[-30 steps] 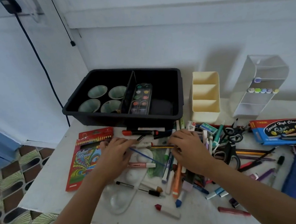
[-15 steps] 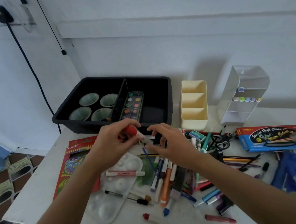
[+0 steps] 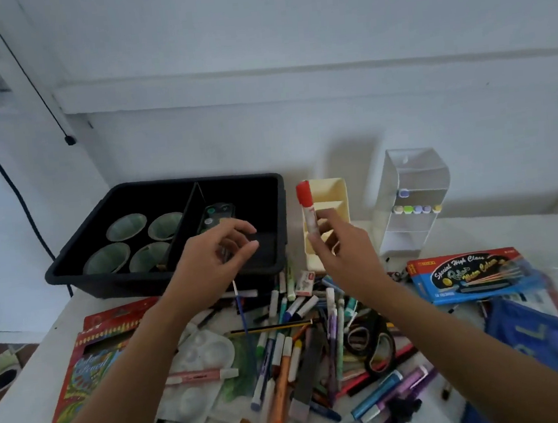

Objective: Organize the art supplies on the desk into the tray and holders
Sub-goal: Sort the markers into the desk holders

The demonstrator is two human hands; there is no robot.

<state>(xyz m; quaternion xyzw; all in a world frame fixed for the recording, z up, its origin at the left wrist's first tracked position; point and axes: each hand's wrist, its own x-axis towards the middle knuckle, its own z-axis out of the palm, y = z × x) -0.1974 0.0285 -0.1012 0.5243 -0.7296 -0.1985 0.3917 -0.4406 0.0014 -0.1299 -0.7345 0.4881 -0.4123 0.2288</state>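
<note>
My right hand (image 3: 342, 249) holds a white marker with a red cap (image 3: 307, 208) upright, just in front of the cream three-slot holder (image 3: 337, 192). My left hand (image 3: 214, 262) hovers over the front right part of the black tray (image 3: 281, 211), fingers pinched on a thin blue-handled brush (image 3: 243, 313) that hangs down toward the desk. The tray's left compartment holds several green cups (image 3: 125, 226); a watercolour palette (image 3: 216, 212) lies in the right one. A clear tiered holder (image 3: 412, 232) keeps several pastel markers. A heap of markers and pens (image 3: 300, 339) covers the desk.
A red colour-pencil box (image 3: 91, 365) lies at the left edge, and a white mixing palette (image 3: 199, 355) beside it. Black scissors (image 3: 372, 342) sit in the heap. A blue watercolour box (image 3: 464, 275) and a blue pouch (image 3: 528, 334) lie at the right. The wall is close behind.
Both hands rose from the heap. The red-capped marker passed from the left hand to the right, which lifted it toward the cream holder. The blue brush left the desk with my left hand.
</note>
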